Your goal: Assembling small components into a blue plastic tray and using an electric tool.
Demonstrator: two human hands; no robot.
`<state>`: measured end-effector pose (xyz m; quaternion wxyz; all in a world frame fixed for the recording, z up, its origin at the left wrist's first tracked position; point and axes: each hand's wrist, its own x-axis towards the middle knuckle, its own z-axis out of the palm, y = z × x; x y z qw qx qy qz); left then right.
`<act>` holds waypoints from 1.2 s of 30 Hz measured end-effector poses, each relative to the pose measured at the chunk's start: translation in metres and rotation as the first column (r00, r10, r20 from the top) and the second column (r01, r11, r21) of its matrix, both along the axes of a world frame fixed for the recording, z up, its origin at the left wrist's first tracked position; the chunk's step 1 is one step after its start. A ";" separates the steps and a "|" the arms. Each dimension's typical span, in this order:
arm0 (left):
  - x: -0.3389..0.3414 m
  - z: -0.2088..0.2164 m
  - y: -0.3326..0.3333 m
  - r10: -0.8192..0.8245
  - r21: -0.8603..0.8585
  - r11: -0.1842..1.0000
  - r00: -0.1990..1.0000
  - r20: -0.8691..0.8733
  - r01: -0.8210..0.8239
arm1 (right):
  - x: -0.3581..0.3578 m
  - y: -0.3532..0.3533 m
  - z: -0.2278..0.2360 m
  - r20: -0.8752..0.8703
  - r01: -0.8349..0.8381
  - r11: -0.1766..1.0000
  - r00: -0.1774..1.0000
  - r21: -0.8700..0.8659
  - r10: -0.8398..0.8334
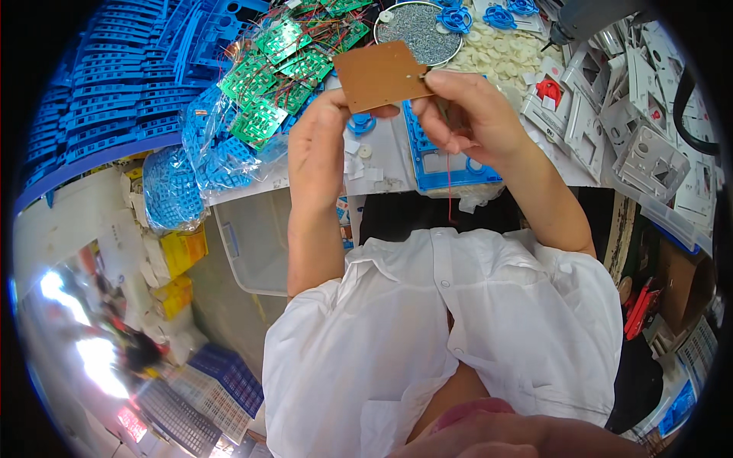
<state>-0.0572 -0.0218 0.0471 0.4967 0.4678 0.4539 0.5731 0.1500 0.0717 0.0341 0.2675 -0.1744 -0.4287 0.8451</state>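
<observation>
A brown circuit board [382, 75] is held up over the bench, its plain brown face showing. My left hand [317, 141] is closed on the board's left edge and lower corner. On the other side, my right hand [481, 114] pinches the board's right edge, fingers curled beneath it. A thin red wire [450, 183] hangs down from under my right hand; where its upper end goes is hidden. Below the hands, a blue plastic frame [431, 180] lies at the bench's front edge, partly covered by my right hand. A blue round part [361, 124] lies beside my left hand.
Green circuit boards [256, 114] with tangled wires are piled behind my left hand. Stacked blue frames [107, 107] fill the far left. A bowl of screws [420, 34], cream plastic pieces [496, 57] and white panels [569, 126] lie at the back and right. A dark tool [592, 19] hangs upper right.
</observation>
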 end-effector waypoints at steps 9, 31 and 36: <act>-0.004 -0.016 0.053 0.429 0.349 0.872 0.880 -0.203 -0.344 | 0.020 0.047 0.003 -0.235 0.127 0.992 0.964 -0.005 -0.125; 0.018 -0.009 0.041 0.527 0.270 0.828 0.846 -0.076 -0.492 | 0.027 0.037 -0.019 -0.420 -0.229 0.970 0.890 -0.079 0.176; 0.022 0.002 0.009 0.102 0.297 0.954 0.974 -0.204 -0.038 | 0.026 0.016 0.003 0.054 -0.085 0.989 0.995 0.121 0.079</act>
